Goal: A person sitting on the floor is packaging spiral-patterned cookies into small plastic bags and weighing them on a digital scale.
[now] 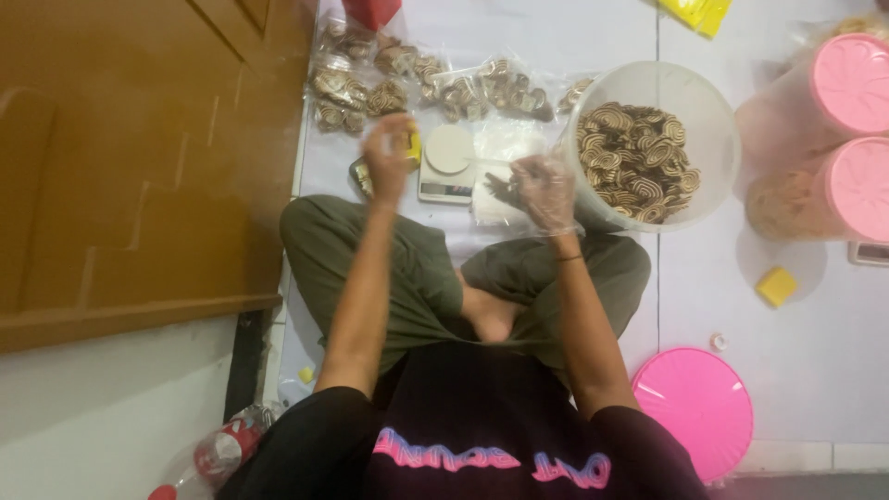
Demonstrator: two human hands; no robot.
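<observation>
I sit cross-legged on a white floor. My left hand (389, 159) is raised and blurred above the left side of a small white kitchen scale (447, 167). Its fingers are curled, and a small yellow thing (414, 146) shows at them; whether the hand grips it is unclear. My right hand (546, 193) wears a clear plastic glove and pinches a dark spiral cookie (501, 189) over a stack of clear plastic bags (494, 211). Right beside that hand stands a big translucent tub (713, 111) filled with brown spiral cookies (639, 159).
Several sealed bags of cookies (417, 79) lie behind the scale. Two pink-lidded jars (847, 139) stand at the right, with a loose pink lid (693, 407) and a yellow block (776, 286) on the floor. A wooden door (139, 157) fills the left.
</observation>
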